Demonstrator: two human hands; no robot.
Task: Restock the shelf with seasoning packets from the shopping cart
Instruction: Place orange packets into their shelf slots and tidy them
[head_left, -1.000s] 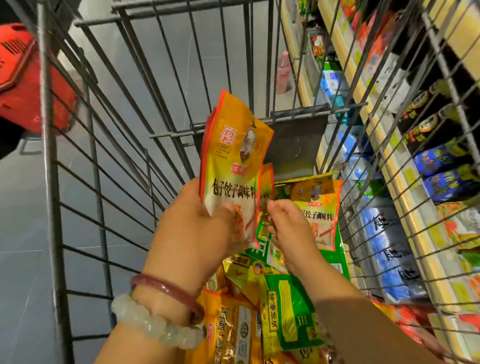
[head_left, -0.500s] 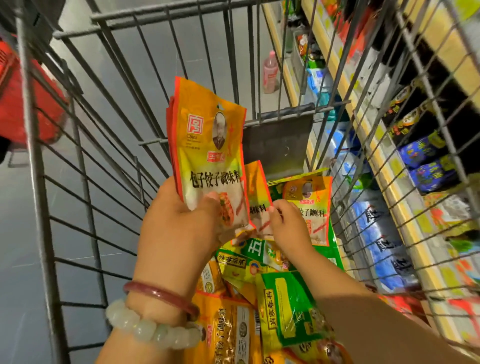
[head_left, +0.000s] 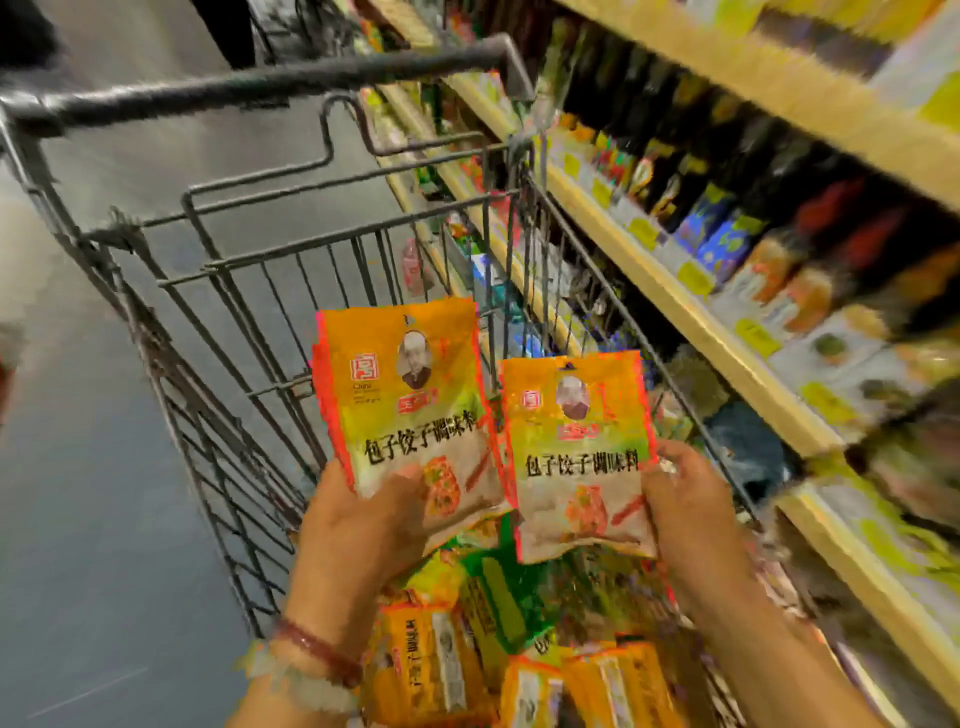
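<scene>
From the head view, my left hand (head_left: 358, 525) grips a small stack of orange seasoning packets (head_left: 410, 410) by its lower end, thumb curled over the front, upright above the shopping cart (head_left: 218, 291). My right hand (head_left: 691, 514) pinches one matching packet (head_left: 579, 457) just beside the stack, also above the cart. More packets (head_left: 431, 670) lie in the cart below. The shelf (head_left: 691, 312), right of the cart, is blurred; it seems to hold bottles

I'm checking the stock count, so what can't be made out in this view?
- Shelf goods, head view: motion blur smears the labels.
- Left hand stack: the front packet hides how many lie behind.
- Cart pile: hands, held packets and the bottom edge hide much of it.
</scene>
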